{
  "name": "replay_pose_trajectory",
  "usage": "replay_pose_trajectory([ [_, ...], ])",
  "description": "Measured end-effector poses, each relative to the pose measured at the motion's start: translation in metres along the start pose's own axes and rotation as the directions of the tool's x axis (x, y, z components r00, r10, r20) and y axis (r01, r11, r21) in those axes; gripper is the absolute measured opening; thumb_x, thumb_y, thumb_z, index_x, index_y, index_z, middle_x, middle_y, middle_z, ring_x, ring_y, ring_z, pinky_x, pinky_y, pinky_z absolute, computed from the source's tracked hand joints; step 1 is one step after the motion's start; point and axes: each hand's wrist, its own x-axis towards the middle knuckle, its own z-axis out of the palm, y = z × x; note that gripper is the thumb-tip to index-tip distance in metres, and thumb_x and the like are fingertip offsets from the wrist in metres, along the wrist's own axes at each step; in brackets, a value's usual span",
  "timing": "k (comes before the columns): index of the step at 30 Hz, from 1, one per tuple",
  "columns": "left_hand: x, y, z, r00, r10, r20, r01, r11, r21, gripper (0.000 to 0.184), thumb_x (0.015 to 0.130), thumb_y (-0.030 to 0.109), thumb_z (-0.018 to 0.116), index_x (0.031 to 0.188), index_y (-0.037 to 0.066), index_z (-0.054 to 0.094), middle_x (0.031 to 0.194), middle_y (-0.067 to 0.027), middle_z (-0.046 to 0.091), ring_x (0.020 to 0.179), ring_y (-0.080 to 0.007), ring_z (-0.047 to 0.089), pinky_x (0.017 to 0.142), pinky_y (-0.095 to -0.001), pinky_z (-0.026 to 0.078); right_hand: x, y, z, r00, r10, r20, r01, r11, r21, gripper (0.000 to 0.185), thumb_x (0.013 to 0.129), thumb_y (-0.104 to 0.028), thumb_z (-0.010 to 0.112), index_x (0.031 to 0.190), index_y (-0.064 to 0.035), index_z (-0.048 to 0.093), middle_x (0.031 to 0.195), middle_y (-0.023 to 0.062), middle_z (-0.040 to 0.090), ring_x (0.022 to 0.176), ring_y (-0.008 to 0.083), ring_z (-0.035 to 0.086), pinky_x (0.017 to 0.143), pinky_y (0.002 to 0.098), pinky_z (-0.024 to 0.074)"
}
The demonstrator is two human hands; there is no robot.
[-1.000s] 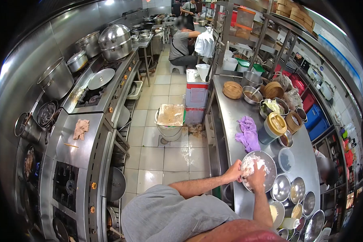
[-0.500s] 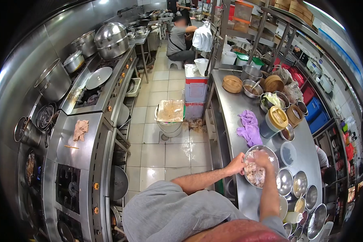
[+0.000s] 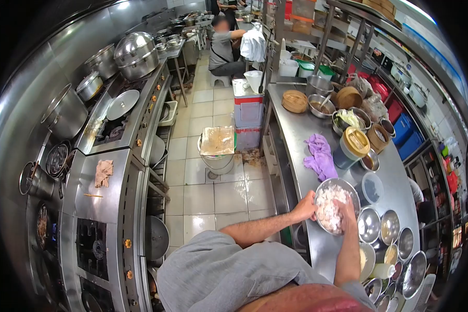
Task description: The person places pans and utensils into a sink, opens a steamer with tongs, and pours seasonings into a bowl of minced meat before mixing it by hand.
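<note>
A round metal mixing bowl (image 3: 355,195) sits near the left edge of the steel counter. In it lie pale pink, white-dusted chunks (image 3: 329,204) that look like floured raw meat. My left hand (image 3: 306,207) is closed on the bowl's left rim. Inside the bowl, at its right side, my right hand (image 3: 347,212) is in among the chunks. Its fingers are partly sunk in them, and I cannot make out whether they are closed. Just above the bowl is a crumpled purple cloth (image 3: 319,157).
A lidded yellow-topped container (image 3: 355,143) and a clear tub (image 3: 371,187) stand close by the bowl. Several metal bowls (image 3: 369,224) crowd the right. Across the aisle runs a stove line (image 3: 105,177). A covered bucket (image 3: 217,141) stands on the floor. Farther off a person (image 3: 225,49) sits.
The chunks look whiter and more spread out. My right hand, blurred before, shows more sharply and slightly lower in the bowl. My left hand keeps its hold on the rim. The view has shifted slightly.
</note>
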Motion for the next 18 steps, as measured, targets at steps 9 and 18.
replay_pose_trajectory([
  [9,-0.001,0.001,-0.006,0.999,-0.034,0.002,0.034,0.999,-0.008,0.036,0.078,-0.004,0.05,0.108,0.001,0.031,0.081,-0.0111,0.048,0.052,-0.0224,0.059,0.043,-0.0317,0.052,-0.027,0.024,0.031,0.877,-0.319,0.359,0.386,0.025,-0.922,0.055,0.072,-0.037,0.061,0.122,-0.0165,0.052,0.132,0.0252,0.035,0.119,0.0429,0.037,0.098,0.0464,0.0324],
  [18,-0.003,0.002,0.003,1.0,0.007,-0.008,-0.008,0.997,-0.071,0.041,0.078,-0.004,0.049,0.112,-0.003,0.026,0.085,-0.0118,0.048,0.054,-0.0203,0.058,0.047,-0.0296,0.054,0.019,0.025,0.001,0.938,-0.332,0.097,0.184,0.243,-0.952,0.054,0.069,-0.013,0.065,0.12,-0.0211,0.049,0.114,0.0202,0.051,0.095,0.0349,0.056,0.08,0.0423,0.0465],
])
